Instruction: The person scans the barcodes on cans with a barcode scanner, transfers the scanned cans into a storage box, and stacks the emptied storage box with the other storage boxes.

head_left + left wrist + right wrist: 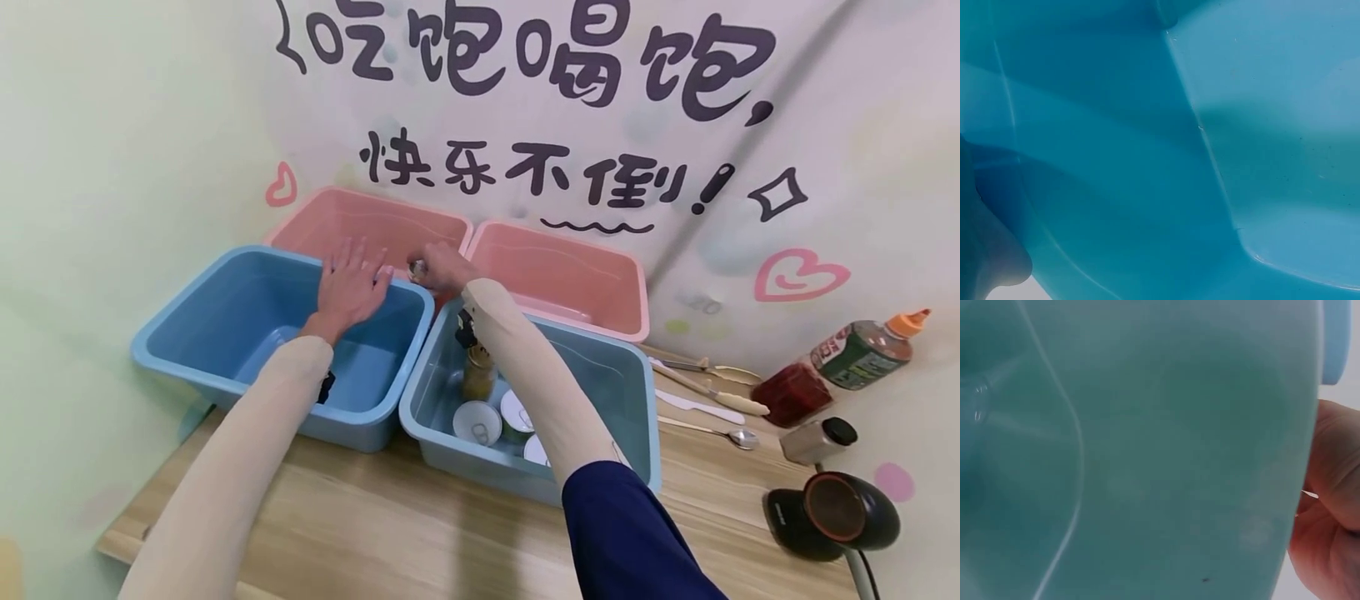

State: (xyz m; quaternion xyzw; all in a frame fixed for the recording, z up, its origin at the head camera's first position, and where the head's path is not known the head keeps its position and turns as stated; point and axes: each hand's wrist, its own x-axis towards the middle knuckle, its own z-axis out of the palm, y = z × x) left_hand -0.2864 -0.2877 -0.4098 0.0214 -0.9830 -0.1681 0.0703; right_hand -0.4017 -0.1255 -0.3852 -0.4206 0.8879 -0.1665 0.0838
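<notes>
My left hand (pixel 348 287) lies over the far rim of the left blue bin (pixel 187 371), fingers straight and pointing to the left pink bin (pixel 375 218). In the left wrist view only a dark edge of that hand (pixel 1000 250) shows against the blue plastic. Over the near right corner of the same pink bin, my right hand (pixel 446 265) grips a small shiny object (pixel 417 269); most of it is hidden, so its kind is unclear. In the right wrist view the curled fingers (pixel 1338 469) show beyond the rim of the right blue bin (pixel 1179 456).
In the right blue bin stand several cans (pixel 477 422) and a yellowish jar (pixel 478 375). A second pink bin (pixel 562 271) sits behind it. Right of the bins are tongs (pixel 720 396), a spoon (pixel 742 438), a sauce bottle (pixel 862 354), a shaker (pixel 817 440) and a black device (pixel 832 512).
</notes>
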